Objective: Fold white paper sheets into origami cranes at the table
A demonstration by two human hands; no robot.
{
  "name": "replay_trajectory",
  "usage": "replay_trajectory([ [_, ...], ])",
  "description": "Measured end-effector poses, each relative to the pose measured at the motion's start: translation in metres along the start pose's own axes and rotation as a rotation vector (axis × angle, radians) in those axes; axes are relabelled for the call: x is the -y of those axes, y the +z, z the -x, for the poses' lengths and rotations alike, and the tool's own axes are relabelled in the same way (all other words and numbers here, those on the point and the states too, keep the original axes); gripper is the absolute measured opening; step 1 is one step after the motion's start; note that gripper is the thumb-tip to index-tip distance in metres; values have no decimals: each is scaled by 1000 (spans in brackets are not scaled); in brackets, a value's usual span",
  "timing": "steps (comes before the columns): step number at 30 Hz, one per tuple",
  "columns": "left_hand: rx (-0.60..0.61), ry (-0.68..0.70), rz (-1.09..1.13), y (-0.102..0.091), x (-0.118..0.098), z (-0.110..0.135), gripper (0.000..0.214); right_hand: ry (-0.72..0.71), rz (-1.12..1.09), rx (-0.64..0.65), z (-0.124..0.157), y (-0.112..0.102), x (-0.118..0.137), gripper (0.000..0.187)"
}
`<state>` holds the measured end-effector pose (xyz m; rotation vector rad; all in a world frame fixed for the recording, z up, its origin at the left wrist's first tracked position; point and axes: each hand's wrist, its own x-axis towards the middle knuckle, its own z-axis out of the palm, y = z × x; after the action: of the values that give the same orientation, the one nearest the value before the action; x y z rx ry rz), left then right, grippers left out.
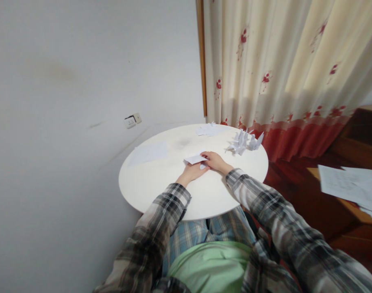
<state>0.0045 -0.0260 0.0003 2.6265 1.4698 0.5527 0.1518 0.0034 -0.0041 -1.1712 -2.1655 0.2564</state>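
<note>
Both hands hold a small folded sheet of white paper (194, 159) just over the middle of the round white table (161, 191). My left hand (192, 172) is under the near side of the paper, its fingers partly hidden by it. From the right, my right hand (214, 160) grips the paper's right edge with its fingers closed. A small corner of paper shows below, between the two hands. To the right stands a cluster of folded white paper figures (240, 142) with pointed tips, with another folded figure (255, 141) beside it.
Flat white sheets (151, 152) lie at the table's left. More white paper pieces (208, 129) lie at its far edge. A wall socket (131, 121) is at the left, a flowered curtain (283, 81) behind. Papers (350, 185) rest on a wooden surface at the right.
</note>
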Motion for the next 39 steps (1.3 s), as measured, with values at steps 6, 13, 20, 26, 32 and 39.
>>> replay_trajectory([
  [6, -58, 15, -62, 2, 1, 1, 50, -19, 50, 0, -3, 4, -6, 34],
  [13, -71, 33, -80, 5, 5, 1, 56, 35, 89, -50, -3, 7, -11, 36],
  [20, -57, 28, -65, 5, 6, 0, 57, -4, 36, -48, -4, 6, -8, 33],
  [26, -63, -89, -95, 5, 7, -2, 60, -1, 3, -58, -2, -1, 1, 28],
  [32, -82, -223, -144, 11, 17, -7, 66, 27, -22, -106, 0, -4, 6, 26],
  [39, -94, -244, -154, 11, 19, -6, 65, 2, -65, -183, 1, -2, 9, 16],
])
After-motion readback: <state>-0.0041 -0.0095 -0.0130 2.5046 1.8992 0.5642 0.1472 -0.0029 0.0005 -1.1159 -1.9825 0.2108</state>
